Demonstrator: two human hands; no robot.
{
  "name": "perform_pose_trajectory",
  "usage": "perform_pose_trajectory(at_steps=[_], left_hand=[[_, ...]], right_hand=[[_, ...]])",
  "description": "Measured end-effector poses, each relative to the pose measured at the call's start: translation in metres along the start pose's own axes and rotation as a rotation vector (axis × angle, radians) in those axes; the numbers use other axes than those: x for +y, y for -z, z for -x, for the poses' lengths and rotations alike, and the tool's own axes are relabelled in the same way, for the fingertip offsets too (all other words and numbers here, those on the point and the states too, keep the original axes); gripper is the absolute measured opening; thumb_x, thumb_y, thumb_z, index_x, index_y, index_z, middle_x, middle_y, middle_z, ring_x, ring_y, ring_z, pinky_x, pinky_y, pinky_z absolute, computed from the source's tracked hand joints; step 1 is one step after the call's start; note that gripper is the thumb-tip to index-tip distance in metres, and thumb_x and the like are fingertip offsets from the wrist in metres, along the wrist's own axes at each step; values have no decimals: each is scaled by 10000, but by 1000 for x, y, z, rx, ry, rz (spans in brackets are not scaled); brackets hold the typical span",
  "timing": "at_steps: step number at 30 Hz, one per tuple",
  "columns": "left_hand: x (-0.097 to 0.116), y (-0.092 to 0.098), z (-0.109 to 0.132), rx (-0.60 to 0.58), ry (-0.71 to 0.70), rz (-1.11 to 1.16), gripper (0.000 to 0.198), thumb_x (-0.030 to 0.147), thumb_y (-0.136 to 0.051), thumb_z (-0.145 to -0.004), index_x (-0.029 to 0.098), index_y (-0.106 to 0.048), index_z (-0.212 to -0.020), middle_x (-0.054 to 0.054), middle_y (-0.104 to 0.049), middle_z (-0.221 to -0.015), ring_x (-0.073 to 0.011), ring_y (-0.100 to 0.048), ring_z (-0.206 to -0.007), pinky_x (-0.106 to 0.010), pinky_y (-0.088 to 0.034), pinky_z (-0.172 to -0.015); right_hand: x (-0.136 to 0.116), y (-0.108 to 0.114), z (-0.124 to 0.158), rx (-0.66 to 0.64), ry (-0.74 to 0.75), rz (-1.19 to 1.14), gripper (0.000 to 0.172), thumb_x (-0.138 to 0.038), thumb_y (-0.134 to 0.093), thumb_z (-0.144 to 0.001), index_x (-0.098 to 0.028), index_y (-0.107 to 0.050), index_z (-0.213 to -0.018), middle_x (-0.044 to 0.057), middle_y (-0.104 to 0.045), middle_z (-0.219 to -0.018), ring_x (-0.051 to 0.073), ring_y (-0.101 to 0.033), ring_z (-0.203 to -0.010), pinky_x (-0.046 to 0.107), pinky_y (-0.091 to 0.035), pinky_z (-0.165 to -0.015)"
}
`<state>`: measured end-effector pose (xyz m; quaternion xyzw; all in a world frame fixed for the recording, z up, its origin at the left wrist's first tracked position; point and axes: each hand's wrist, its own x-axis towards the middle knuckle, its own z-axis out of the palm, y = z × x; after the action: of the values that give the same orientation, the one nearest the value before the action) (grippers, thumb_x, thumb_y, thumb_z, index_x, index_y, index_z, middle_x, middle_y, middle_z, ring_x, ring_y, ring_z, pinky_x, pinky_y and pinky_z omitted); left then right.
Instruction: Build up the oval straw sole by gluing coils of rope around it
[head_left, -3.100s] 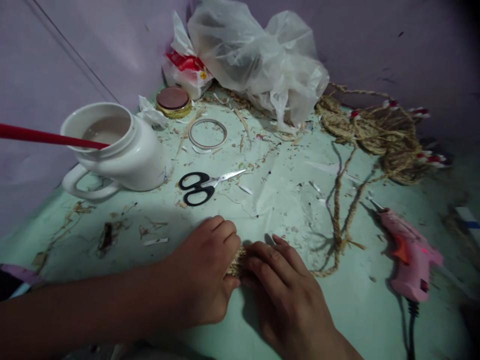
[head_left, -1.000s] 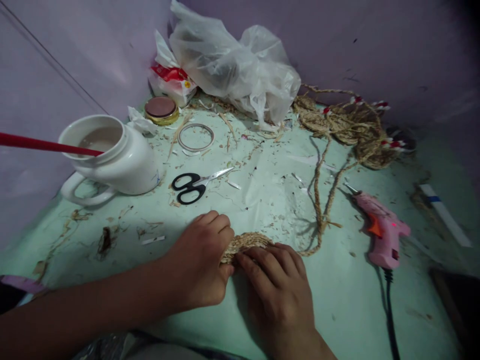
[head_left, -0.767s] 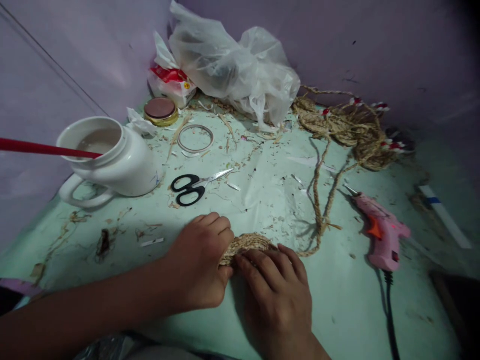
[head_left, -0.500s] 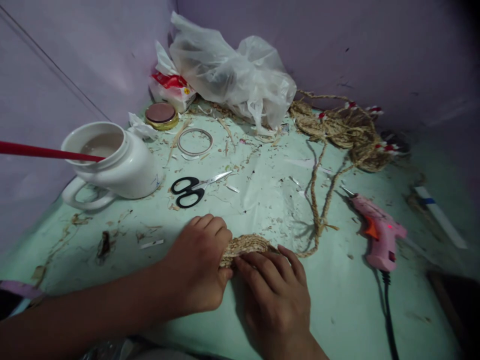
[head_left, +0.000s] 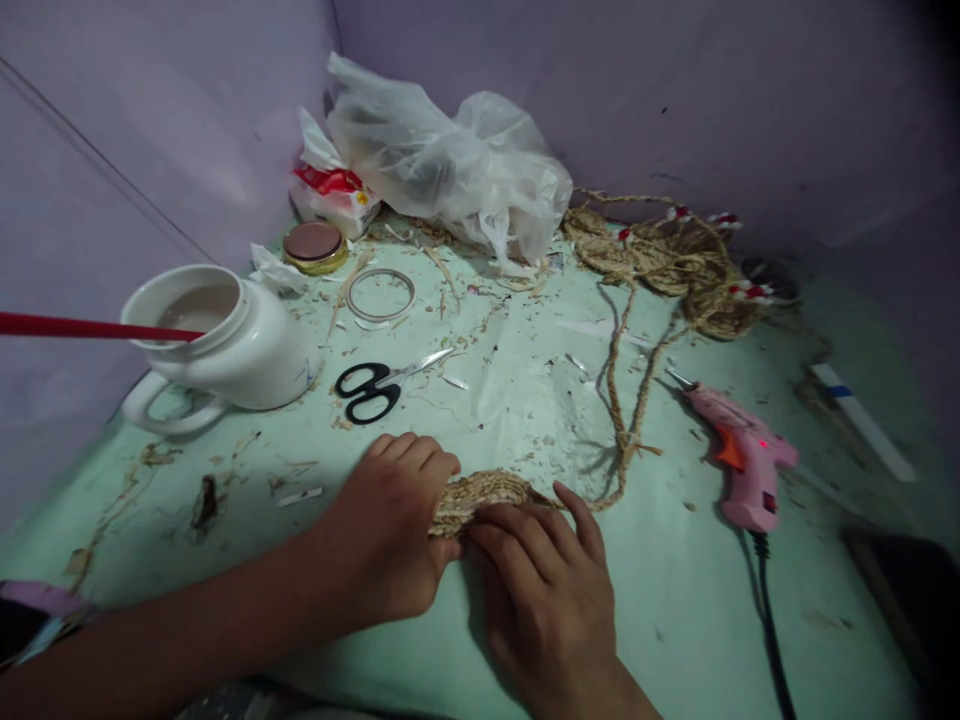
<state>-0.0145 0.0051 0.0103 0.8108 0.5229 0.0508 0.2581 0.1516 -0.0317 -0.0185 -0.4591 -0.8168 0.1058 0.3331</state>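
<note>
A coiled piece of braided straw rope (head_left: pixel 484 492) lies low over the table between my hands. My left hand (head_left: pixel 394 525) is closed around its left end, thumb underneath. At its right side, my right hand (head_left: pixel 551 580) grips the near edge with bent fingers, the index finger lifted a little away. My right thumb is hidden. From the coil a loose length of braid (head_left: pixel 621 440) runs right and then back toward a heap of similar woven pieces (head_left: pixel 660 260). Black-handled scissors (head_left: pixel 390 385) rest beyond my left hand, blades partly apart.
A pink glue gun (head_left: pixel 742 450) with a red light and cord lies at right, near a dark phone-like object (head_left: pixel 907 590). At left stands a white mug (head_left: pixel 262 350) with a red stick. A plastic bag (head_left: pixel 450 160), tape roll (head_left: pixel 381 295) and straw scraps lie farther back.
The whole view has shifted slightly, so things on the table appear a little farther left. Both hands keep their hold on the coil; my right index finger looks slightly more raised.
</note>
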Motion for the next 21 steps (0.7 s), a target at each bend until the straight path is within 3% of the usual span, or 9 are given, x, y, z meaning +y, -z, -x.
perform_pose_trajectory(at_steps=[4,8,10,13,15,19,21], left_hand=[[1,1,2,3,6,-29,448,215,-688,-671,119,-530,-1079,-115,-574,-1003,-298,-496,-920,-471,-397,-818],[4,-2,2,43,1,-63,374,273,-715,-671,167,-552,-991,-94,-581,-965,-297,-505,-885,-489,-393,-792],[7,-5,2,67,8,-98,324,300,-711,-671,176,-550,-924,-105,-588,-955,-309,-508,-874,-509,-393,-781],[14,-8,1,78,-1,-140,215,268,-654,-704,184,-540,-866,-115,-597,-928,-319,-518,-866,-527,-392,-771],[17,-9,0,92,-19,-154,159,216,-606,-721,179,-538,-860,-115,-599,-907,-314,-524,-852,-528,-391,-766],[21,-10,-2,147,-54,-167,145,162,-570,-724,171,-537,-866,-110,-605,-889,-301,-530,-825,-526,-387,-764],[22,-10,-3,199,-73,-169,136,168,-559,-740,175,-525,-871,-107,-606,-883,-297,-533,-814,-520,-385,-758]], right_hand=[[9,20,2,112,-42,-102,169,-67,-584,-788,-204,-619,-880,13,-706,-853,169,-640,-780,481,-319,-1020],[27,39,7,394,-245,-33,203,-43,-581,-799,-218,-613,-897,10,-675,-824,170,-631,-783,473,-405,-965],[34,44,11,430,-344,-16,155,-94,-594,-813,-231,-627,-880,11,-682,-824,177,-634,-787,412,-466,-883],[37,46,17,313,-517,-93,63,-204,-612,-820,-239,-662,-837,3,-692,-748,171,-641,-688,296,-518,-653],[36,45,22,206,-683,-233,89,-280,-609,-822,-231,-682,-808,3,-693,-691,163,-639,-608,264,-521,-563],[33,41,26,-27,-911,-674,231,-365,-630,-799,-191,-712,-927,74,-749,-835,216,-702,-749,301,-569,-642],[32,40,21,-80,-1000,-853,312,-374,-664,-765,-168,-702,-997,113,-752,-911,241,-708,-798,338,-573,-671]])
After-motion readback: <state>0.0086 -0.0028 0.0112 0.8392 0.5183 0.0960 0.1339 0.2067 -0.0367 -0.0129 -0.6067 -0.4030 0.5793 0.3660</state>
